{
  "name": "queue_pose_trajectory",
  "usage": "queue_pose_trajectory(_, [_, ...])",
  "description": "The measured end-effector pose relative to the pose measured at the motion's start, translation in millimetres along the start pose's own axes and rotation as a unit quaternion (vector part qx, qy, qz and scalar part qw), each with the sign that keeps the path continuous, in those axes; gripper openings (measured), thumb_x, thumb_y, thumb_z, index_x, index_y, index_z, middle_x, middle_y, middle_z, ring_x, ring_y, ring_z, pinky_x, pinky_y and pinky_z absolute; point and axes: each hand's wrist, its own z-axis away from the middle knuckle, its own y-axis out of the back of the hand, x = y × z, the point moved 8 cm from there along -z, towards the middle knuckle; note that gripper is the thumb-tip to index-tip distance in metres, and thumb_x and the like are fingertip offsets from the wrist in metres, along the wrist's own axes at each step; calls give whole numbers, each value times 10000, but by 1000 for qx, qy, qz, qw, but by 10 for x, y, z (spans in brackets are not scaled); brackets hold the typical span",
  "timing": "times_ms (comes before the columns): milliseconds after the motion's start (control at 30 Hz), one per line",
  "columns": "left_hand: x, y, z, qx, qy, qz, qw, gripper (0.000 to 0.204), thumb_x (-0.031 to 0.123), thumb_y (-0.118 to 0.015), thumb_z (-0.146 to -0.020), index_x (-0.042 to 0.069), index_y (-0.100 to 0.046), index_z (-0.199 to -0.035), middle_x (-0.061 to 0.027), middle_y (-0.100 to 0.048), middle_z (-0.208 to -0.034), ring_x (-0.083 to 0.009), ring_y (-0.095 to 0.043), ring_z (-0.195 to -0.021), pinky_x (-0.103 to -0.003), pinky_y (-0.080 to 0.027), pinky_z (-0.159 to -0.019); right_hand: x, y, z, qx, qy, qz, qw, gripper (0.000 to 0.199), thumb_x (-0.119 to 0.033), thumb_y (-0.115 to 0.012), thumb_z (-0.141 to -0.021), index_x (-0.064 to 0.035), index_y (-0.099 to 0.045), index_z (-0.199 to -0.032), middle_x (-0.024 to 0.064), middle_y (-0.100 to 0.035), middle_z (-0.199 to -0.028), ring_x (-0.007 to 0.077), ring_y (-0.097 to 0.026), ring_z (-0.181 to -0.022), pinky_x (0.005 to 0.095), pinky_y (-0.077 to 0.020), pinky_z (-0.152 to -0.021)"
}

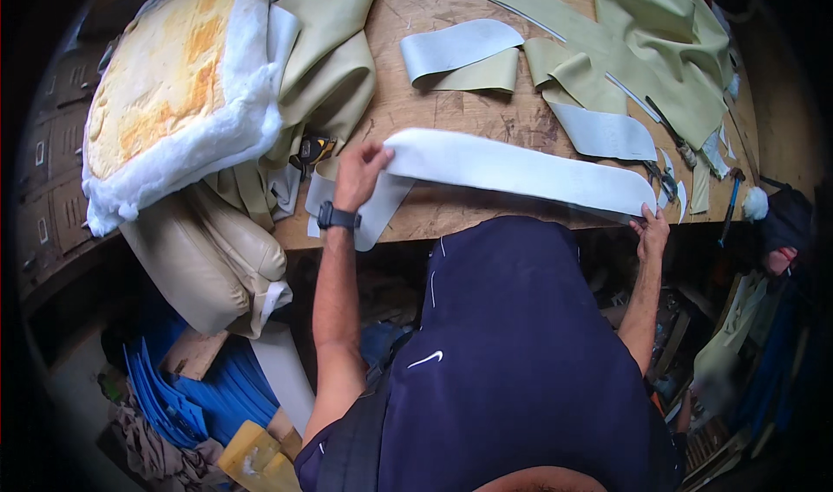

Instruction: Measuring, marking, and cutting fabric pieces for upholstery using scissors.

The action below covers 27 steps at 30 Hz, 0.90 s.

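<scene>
Hands hold a long white strip [521, 173] stretched across the middle of the frame, over the near part of the wooden surface [508, 114]. The left hand [357, 176], left of centre, pinches one end between thumb and bent fingers; the right hand [651, 233], right of centre, has its thumb and fingers closed on the lower corner of the other end. Whether the strip touches the wood beneath cannot be told.

Dark blue clothing [503, 310] fills the lower middle, bearing a small white curved emblem [425, 359] without lettering. A dark watch [338, 217] circles the left wrist. Any print on the black-and-yellow tape measure [314, 151], just above the left hand, is too small to read.

A folded strip [460, 49], pale on one side and beige on the other, lies at upper centre. Beige material [664, 49] is heaped at upper right, and pliers [665, 182] lie near the right hand. A yellowish foam cushion [165, 67] edged with white wadding [195, 167] occupies the upper left.
</scene>
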Motion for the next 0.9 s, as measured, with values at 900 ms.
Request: queue_pose_trajectory(900, [-608,185,-157,33,99,-109,989,295,198,-838,-743,19,-746,-958,-70,-735,-835,-153,-682,-762,-291,-534,-720,150,-76,-95,4,97,312,945,232,-205,-716,-885,21,-671,-906,6,-590,-722,89,-510,-620,262,-411,-558])
